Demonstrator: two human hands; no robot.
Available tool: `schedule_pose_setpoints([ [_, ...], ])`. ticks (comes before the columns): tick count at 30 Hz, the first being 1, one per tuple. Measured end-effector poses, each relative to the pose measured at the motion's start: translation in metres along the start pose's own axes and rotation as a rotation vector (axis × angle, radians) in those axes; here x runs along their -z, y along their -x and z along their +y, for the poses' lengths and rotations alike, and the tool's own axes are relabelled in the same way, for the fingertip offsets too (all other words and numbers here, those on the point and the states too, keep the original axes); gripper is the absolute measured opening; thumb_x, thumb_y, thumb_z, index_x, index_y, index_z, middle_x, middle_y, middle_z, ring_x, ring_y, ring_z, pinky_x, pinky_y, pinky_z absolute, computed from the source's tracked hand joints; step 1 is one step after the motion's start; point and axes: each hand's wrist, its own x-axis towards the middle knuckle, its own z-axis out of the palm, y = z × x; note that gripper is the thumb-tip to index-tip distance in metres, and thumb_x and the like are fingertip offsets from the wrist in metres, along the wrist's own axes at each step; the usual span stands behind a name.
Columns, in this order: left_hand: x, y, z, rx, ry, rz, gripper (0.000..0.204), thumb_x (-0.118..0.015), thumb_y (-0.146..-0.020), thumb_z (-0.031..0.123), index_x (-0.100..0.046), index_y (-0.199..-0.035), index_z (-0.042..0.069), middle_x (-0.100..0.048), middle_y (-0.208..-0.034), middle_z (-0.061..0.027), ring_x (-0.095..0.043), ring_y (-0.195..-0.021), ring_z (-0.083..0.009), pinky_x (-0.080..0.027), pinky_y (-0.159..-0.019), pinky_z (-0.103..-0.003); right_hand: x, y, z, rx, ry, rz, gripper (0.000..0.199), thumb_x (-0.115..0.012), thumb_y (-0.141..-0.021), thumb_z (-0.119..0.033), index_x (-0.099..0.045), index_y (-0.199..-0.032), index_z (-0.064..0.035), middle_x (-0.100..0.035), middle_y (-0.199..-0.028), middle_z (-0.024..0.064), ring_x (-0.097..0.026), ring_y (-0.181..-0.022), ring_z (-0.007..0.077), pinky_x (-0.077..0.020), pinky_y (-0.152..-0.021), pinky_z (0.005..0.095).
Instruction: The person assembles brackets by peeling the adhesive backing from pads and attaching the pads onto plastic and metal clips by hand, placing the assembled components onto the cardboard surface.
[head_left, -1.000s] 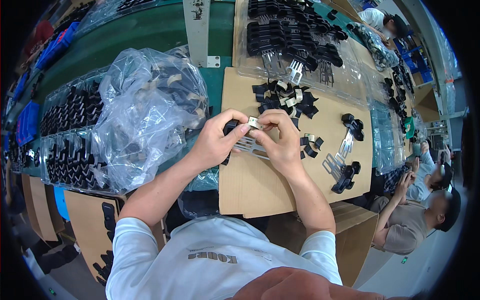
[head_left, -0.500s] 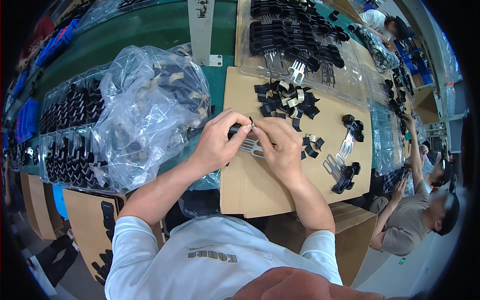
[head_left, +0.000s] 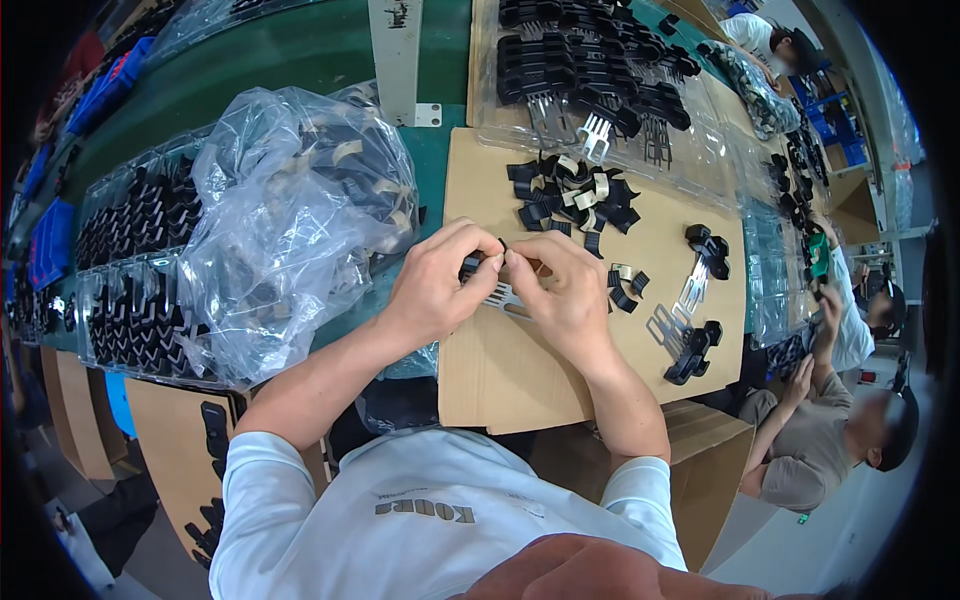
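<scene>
My left hand (head_left: 435, 283) and my right hand (head_left: 568, 295) meet fingertip to fingertip over the cardboard sheet (head_left: 520, 395). Both pinch a small black piece (head_left: 503, 244), mostly covered by my fingers. Below and between the hands, a pronged metal plate (head_left: 510, 303) shows in part. A loose pile of curved black pads (head_left: 575, 195), some with beige backing, lies just beyond my right hand. A few more black pads (head_left: 622, 298) sit close to its right side. Farther right are two black-handled parts with flat metal prongs (head_left: 690, 355).
Clear plastic trays (head_left: 700, 165) with rows of black-handled pronged parts stand at the back. On the left, a crumpled clear bag (head_left: 290, 230) partly covers trays of black pieces (head_left: 140, 310). A pale metal post (head_left: 398, 70) rises behind. Co-workers sit at the right.
My hands stay together in nearly the same place, still pinching the small black piece. At the right, a co-worker's raised arm has come down, and a green item shows there.
</scene>
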Motion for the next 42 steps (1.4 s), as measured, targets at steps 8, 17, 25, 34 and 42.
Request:
schedule_pose_setpoints([
  [8,0.004,0.000,0.004,0.096,0.001,-0.081,0.007,-0.063,-0.091,0.005,-0.064,-0.096,0.000,-0.064,-0.093,-0.0084,-0.057,-0.080,-0.0207,-0.046,-0.076,-0.030,-0.001,0.001,0.006,-0.019,-0.010,-0.006,0.001,-0.072,-0.081,0.000,-0.073,-0.082,-0.0002,-0.064,-0.070,0.0042,-0.048,-0.056,0.0161,-0.0385,-0.052,0.0293],
  [17,0.005,-0.002,0.004,0.110,0.070,-0.087,0.007,-0.063,-0.092,0.006,-0.063,-0.096,0.000,-0.066,-0.094,-0.0078,-0.057,-0.083,-0.0194,-0.047,-0.079,-0.030,-0.003,0.001,0.011,-0.176,-0.034,-0.042,0.005,-0.068,-0.085,-0.002,-0.073,-0.086,-0.0005,-0.064,-0.071,0.0029,-0.050,-0.059,0.0137,-0.0399,-0.053,0.0275],
  [25,0.010,-0.004,0.002,0.304,0.245,0.010,0.007,-0.064,-0.095,0.009,-0.065,-0.095,0.002,-0.065,-0.087,-0.0030,-0.055,-0.073,-0.0140,-0.046,-0.070,-0.027,0.028,-0.011,0.022,-0.484,-0.354,0.158,0.013,-0.060,-0.097,-0.007,-0.070,-0.095,0.0008,-0.066,-0.078,0.0023,-0.056,-0.070,0.0096,-0.0444,-0.065,0.0226],
  [34,0.011,-0.007,-0.007,0.398,0.280,0.047,0.009,-0.063,-0.100,0.011,-0.064,-0.099,0.002,-0.062,-0.081,-0.0022,-0.055,-0.067,-0.0090,-0.048,-0.065,-0.023,0.032,0.047,-0.035,0.175,0.015,-0.136,0.012,-0.068,-0.081,0.004,-0.068,-0.092,-0.0022,-0.066,-0.088,0.0073,-0.056,-0.068,0.0207,-0.0458,-0.065,0.0275],
  [42,0.005,-0.007,-0.016,0.319,0.291,0.087,0.019,-0.066,-0.093,0.019,-0.069,-0.094,0.000,-0.060,-0.065,-0.0019,-0.047,-0.055,-0.0118,-0.042,-0.053,-0.029,-0.043,0.104,-0.062,0.663,0.300,-0.391,0.016,-0.071,-0.082,-0.005,-0.069,-0.097,-0.0033,-0.066,-0.098,0.0107,-0.057,-0.075,0.0219,-0.0459,-0.067,0.0288],
])
